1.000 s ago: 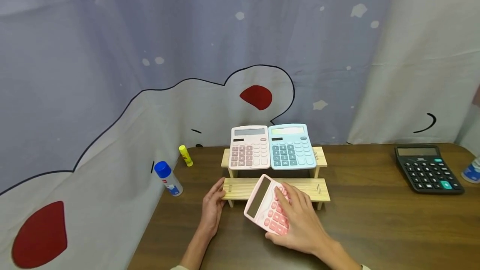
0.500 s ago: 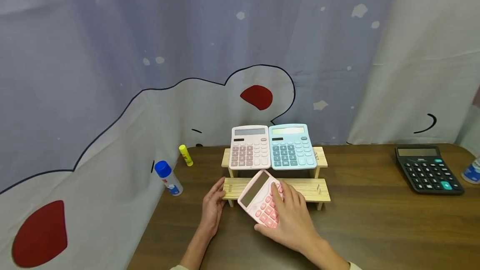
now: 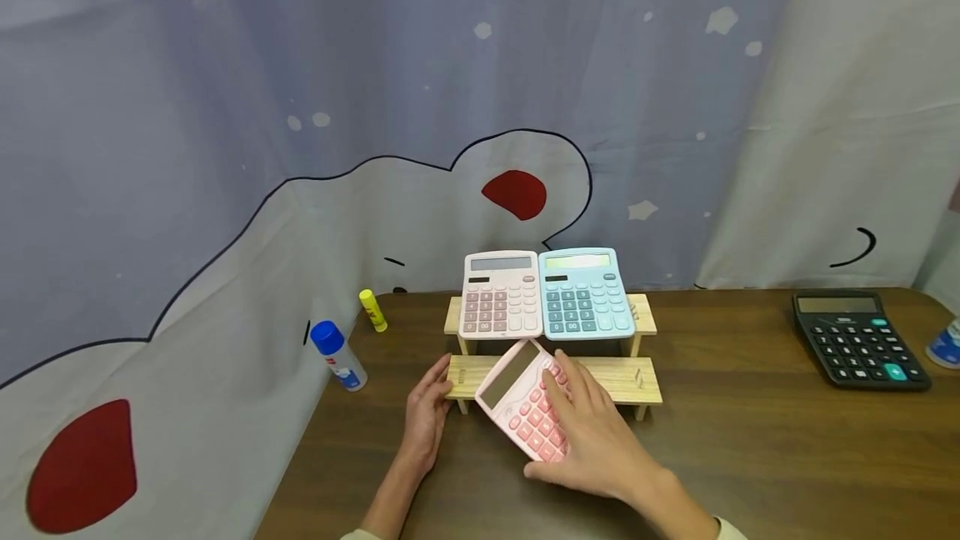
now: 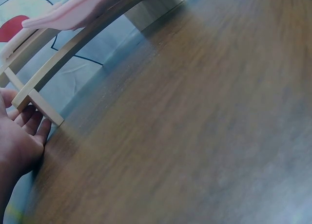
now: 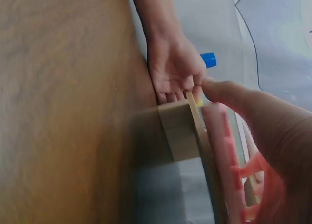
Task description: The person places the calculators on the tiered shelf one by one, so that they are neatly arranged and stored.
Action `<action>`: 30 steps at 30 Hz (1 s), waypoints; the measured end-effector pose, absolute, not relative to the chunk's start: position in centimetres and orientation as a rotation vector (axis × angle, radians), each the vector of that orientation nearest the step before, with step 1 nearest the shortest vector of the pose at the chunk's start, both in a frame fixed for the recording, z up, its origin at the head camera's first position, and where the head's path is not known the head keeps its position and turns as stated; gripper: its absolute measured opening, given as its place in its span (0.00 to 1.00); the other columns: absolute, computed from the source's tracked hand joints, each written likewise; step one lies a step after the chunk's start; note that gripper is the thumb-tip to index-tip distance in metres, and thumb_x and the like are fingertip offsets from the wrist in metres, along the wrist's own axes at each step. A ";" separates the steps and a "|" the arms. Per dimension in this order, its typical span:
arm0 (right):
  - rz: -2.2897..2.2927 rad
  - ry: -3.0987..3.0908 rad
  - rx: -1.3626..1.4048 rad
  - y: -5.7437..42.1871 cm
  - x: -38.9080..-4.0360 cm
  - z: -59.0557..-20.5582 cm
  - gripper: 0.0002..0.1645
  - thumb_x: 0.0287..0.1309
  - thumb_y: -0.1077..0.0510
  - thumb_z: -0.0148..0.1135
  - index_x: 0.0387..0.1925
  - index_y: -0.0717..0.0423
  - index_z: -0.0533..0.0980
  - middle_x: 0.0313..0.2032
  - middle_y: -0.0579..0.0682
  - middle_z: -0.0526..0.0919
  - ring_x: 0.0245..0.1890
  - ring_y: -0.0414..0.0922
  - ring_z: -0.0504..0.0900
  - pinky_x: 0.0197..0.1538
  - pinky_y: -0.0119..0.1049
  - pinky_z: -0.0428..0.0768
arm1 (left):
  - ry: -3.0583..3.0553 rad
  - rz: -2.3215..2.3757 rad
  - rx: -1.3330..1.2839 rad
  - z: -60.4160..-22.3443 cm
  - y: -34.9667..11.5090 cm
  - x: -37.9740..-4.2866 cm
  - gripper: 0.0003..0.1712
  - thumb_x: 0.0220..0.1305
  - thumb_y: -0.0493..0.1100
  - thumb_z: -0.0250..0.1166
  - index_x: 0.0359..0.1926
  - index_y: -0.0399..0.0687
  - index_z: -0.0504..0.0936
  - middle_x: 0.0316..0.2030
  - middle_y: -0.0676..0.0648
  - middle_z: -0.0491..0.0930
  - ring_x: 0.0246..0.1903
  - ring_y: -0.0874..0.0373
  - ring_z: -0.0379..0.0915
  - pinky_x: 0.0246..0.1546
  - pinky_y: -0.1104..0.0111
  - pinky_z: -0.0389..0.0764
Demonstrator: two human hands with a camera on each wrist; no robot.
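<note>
Pink calculator (image 3: 516,397) is slanting across the front wooden plank (image 3: 618,378), its long axis running forward-left from the nearer right hand (image 3: 596,444), whose spread fingers are touching the keys (image 3: 535,417), while the left hand (image 3: 426,412) is gripping the plank's left end.

The table (image 3: 750,457) had a dark brown, wood-grained top. On it stood a pale wooden stand (image 3: 471,375) with two shelves. The upper shelf (image 3: 642,315) bore a pale calculator (image 3: 501,295) and a blue calculator (image 3: 586,293), side by side. A pink calculator (image 3: 517,394) was slanted over the lower shelf (image 3: 630,380). Left of the stand, a blue-capped bottle (image 3: 341,358) and a yellow stick (image 3: 372,311) stood on the table; well to the right lay a black calculator (image 3: 858,340), near a second bottle (image 3: 947,347) cut off by the view's edge.
</note>
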State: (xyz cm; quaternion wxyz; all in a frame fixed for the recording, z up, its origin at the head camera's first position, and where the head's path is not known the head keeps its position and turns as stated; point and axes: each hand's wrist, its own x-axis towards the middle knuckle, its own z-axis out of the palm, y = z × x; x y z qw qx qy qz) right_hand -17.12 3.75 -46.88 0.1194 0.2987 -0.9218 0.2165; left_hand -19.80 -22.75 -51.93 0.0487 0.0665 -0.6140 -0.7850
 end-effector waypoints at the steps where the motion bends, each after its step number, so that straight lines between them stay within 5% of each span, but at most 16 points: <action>1: 0.640 -2.688 0.900 3.9 -17.2 -46.8 0.73 0.29 0.26 0.75 0.73 0.62 0.62 0.75 0.62 0.55 0.73 0.60 0.59 0.71 0.56 0.63 | -1.871 -2.392 0.206 -51.9 -22.7 -19.8 0.31 0.71 0.33 0.46 0.74 0.37 0.61 0.74 0.34 0.59 0.67 0.55 0.64 0.56 0.76 0.73; 8: 0.593 -2.539 0.997 4.2 -17.7 -46.5 0.57 0.30 0.35 0.75 0.63 0.59 0.70 0.68 0.59 0.68 0.67 0.55 0.70 0.67 0.53 0.70 | -1.881 -2.374 0.207 -51.9 -22.8 -19.6 0.31 0.71 0.34 0.46 0.74 0.37 0.61 0.73 0.34 0.60 0.66 0.56 0.65 0.56 0.75 0.73; 18: 0.404 -2.770 1.019 4.9 -16.8 -45.6 0.79 0.22 0.23 0.74 0.75 0.58 0.59 0.76 0.58 0.56 0.71 0.58 0.64 0.68 0.58 0.65 | -1.875 -2.387 0.208 -52.0 -22.8 -19.6 0.31 0.70 0.33 0.46 0.74 0.36 0.61 0.74 0.34 0.59 0.66 0.57 0.65 0.56 0.75 0.73; 30: 0.423 -2.673 0.983 4.3 -16.9 -46.6 0.75 0.21 0.17 0.71 0.71 0.51 0.66 0.74 0.63 0.59 0.62 0.61 0.70 0.62 0.54 0.70 | -1.877 -2.391 0.197 -51.8 -22.8 -19.7 0.31 0.71 0.34 0.46 0.74 0.36 0.61 0.73 0.33 0.59 0.64 0.59 0.67 0.55 0.76 0.73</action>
